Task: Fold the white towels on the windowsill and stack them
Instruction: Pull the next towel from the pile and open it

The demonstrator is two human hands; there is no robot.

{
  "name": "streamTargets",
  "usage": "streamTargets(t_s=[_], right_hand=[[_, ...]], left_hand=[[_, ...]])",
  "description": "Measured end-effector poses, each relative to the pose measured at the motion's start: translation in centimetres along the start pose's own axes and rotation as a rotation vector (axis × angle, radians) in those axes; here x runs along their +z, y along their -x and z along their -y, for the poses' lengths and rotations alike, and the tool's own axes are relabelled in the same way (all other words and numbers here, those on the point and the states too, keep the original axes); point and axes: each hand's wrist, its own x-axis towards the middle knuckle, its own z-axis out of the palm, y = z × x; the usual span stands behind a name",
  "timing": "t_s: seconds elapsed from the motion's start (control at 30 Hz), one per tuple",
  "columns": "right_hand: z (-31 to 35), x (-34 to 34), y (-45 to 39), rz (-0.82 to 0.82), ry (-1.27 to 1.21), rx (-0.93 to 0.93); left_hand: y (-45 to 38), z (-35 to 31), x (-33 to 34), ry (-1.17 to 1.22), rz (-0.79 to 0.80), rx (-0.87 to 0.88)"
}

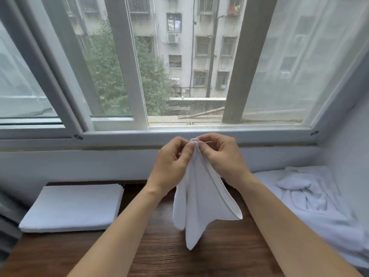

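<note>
Two bare forearms reach up from the bottom edge of the frame and meet at centre. The left hand (pixel 173 164) and the right hand (pixel 220 156) sit close together, each pinching the top of a white towel (pixel 201 198) between thumb and curled fingers, just below the window frame (pixel 199 131). The towel hangs down from that shared grip, its long axis running top to bottom, narrow at the pinch and flaring lower down, with one point aimed at the bottom of the frame and a looped fold jutting toward the lower right. It hangs over the brown wooden windowsill (pixel 159 256), whose bare surface spreads across the lower centre between the arms.

At the lower left, a folded stack of towels (pixel 73 206) lies flat on the windowsill, edges squared, near the left wall. At the right, a rumpled heap of towels (pixel 307 194) fills the corner up against the right wall.
</note>
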Motion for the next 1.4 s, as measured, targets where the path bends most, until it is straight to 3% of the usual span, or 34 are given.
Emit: streamTargets(t_s=[0.2,0.43,0.57,0.67,0.87,1.13,1.4], right_hand=[[-0.3,0.2,0.6,-0.018,-0.102,0.043],[0.0,0.0,0.3,0.016,-0.180,0.076],[-0.2,0.2,-0.4,-0.045,-0.157,0.090],[-0.2,0.4,-1.1,-0.033,-0.091,0.085],[2.8,-2.2,-2.4,0.040,0.112,-0.066],[6.3,-6.8,-2.3,0.150,0.180,-0.198],[6.0,-8.9,-1.1,0.134,0.249,-0.231]], left_hand=[[0.2,0.4,0.9,0.043,-0.089,0.007],[-0.2,0.0,1.4,-0.048,-0.119,-0.019],[-0.6,0.2,1.7,-0.091,-0.087,0.004],[-0.7,1.2,1.2,0.027,-0.018,-0.066],[2.0,6.7,-1.9,0.016,0.425,-0.211],[6.5,9.8,-2.9,-0.105,0.453,-0.393],[12.3,11.3,-0.4,0.311,0.529,-0.534]])
